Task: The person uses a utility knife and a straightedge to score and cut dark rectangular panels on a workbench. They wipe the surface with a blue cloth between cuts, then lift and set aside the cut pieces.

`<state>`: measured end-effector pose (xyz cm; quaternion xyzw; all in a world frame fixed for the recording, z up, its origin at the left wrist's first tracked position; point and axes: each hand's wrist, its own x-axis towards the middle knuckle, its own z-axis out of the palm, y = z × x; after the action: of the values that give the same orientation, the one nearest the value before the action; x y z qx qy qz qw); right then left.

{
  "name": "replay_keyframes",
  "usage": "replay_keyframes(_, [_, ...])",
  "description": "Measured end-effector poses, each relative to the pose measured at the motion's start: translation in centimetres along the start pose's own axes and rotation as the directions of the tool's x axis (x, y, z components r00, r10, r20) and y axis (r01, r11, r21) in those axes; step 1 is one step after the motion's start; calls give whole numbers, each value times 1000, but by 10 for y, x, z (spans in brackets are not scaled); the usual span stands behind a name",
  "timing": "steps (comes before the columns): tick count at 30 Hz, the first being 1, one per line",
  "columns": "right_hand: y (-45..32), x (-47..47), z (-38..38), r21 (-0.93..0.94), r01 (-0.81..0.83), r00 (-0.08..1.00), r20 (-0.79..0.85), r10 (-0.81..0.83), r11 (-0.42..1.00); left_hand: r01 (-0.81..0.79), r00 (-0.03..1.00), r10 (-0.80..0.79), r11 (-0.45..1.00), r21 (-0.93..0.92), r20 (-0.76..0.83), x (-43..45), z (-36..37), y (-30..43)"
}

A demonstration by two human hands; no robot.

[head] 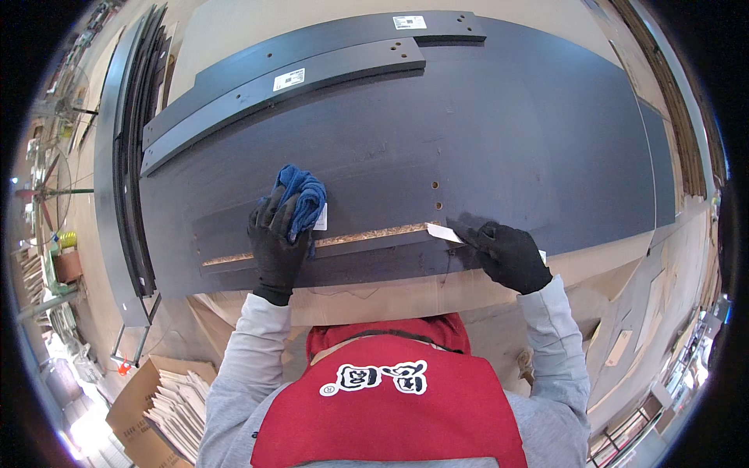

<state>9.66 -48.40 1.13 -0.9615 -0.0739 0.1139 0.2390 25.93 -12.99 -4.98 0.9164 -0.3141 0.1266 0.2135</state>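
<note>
My left hand (pixel 278 245), in a black glove, grips a bunched blue cloth (pixel 305 196) over a dark grey board (pixel 374 251) near the front of the stack. Along this board runs a bare chipboard strip (pixel 374 235); the hand and cloth cover part of it. Beside the cloth, a white label (pixel 321 217) is partly hidden. My right hand (pixel 509 254), gloved in black too, pinches a thin, flat white piece (pixel 443 233) whose tip meets the right end of the chipboard strip. What that piece is made of I cannot tell.
Two narrow dark boards (pixel 287 82) with labels and drilled holes lie across the far side of a large dark panel (pixel 544 128). More dark panels (pixel 126 164) stand stacked at the left. A cardboard box (pixel 126 418) of pale strips sits on the lower left.
</note>
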Motion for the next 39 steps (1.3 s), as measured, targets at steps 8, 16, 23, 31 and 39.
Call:
replay_keyframes(8, [24, 59, -13, -36, 8, 988, -151, -14, 999, 5, 1000, -5, 1000, 18, 8, 0, -1, 2])
replay_keyframes(16, [48, 86, -39, -78, 175, 985, 1, -175, 981, 14, 1000, -14, 999, 32, -10, 0, -8, 11])
replay_keyframes(23, [85, 112, -37, -173, 422, 903, -4, -429, 890, 17, 998, -16, 1000, 7, -69, -21, -6, 43])
replay_keyframes(31, [76, 141, -67, -109, 554, 831, 124, -541, 825, -69, 994, 71, 997, 18, -80, -22, -6, 32])
replay_keyframes(39, [79, 155, -70, -121, 565, 811, 264, -522, 816, -68, 994, 68, 998, 7, -88, -23, -5, 32])
